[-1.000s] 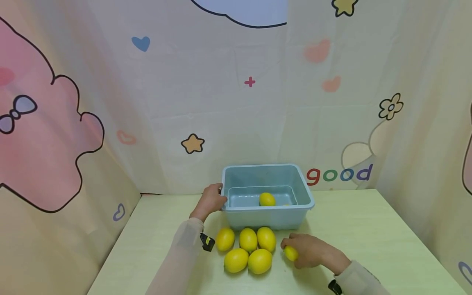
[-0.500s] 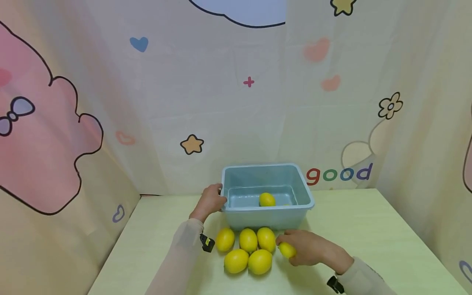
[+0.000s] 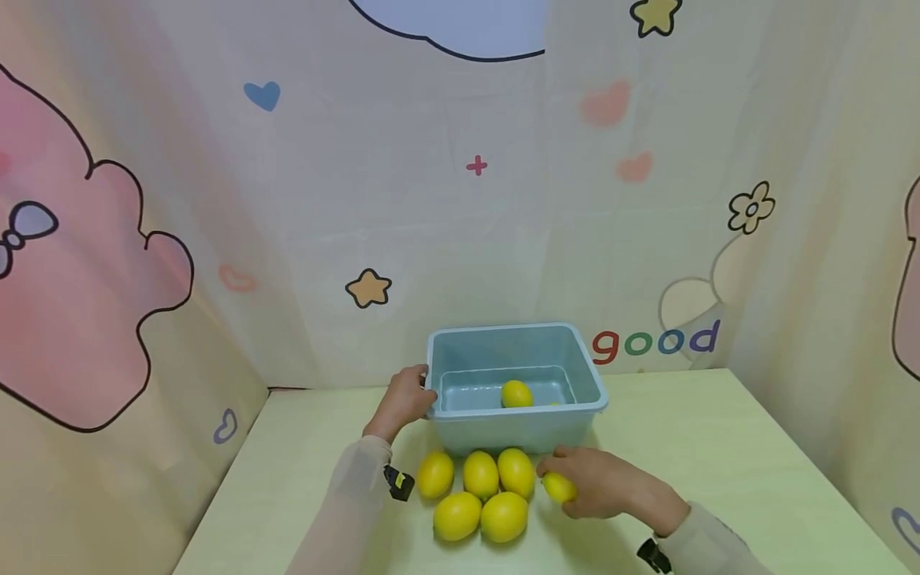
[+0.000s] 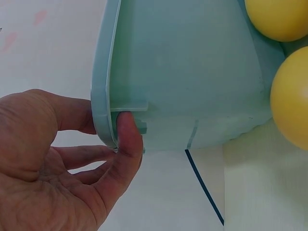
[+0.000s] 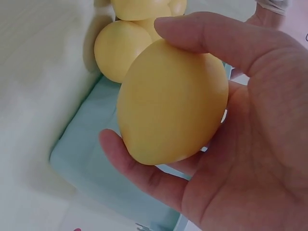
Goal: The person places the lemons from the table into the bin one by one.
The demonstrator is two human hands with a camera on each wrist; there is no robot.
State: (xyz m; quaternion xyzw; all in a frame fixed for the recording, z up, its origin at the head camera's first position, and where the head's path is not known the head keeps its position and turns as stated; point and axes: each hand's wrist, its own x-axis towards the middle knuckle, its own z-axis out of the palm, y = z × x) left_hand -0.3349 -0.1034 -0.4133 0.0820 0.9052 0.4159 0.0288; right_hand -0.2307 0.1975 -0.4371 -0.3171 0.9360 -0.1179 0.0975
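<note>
A pale blue plastic basin (image 3: 517, 431) stands at the back of the table. With thumb and fingers, my left hand (image 3: 405, 399) pinches its left rim; the left wrist view shows the thumb under the rim (image 4: 99, 96). My right hand (image 3: 600, 483) holds a lemon (image 5: 171, 103), thumb on one side and fingers curled round the other, just right of the lemon group. Several lemons (image 3: 481, 475) lie on the table in two rows before the basin. Inside the basin sits another lemon (image 3: 517, 394), with a sliver of yellow beside it behind the front rim.
The light wood-look table (image 3: 683, 447) ends at a printed curtain (image 3: 431, 224) behind the basin. More curtain hangs on the left and right sides. A black wrist device (image 3: 398, 482) shows on the left sleeve, another (image 3: 654, 555) on the right.
My right hand has shifted slightly left with its lemon, closer to the group, then stayed nearly still. The left hand keeps its hold on the rim. The head view has tilted slightly.
</note>
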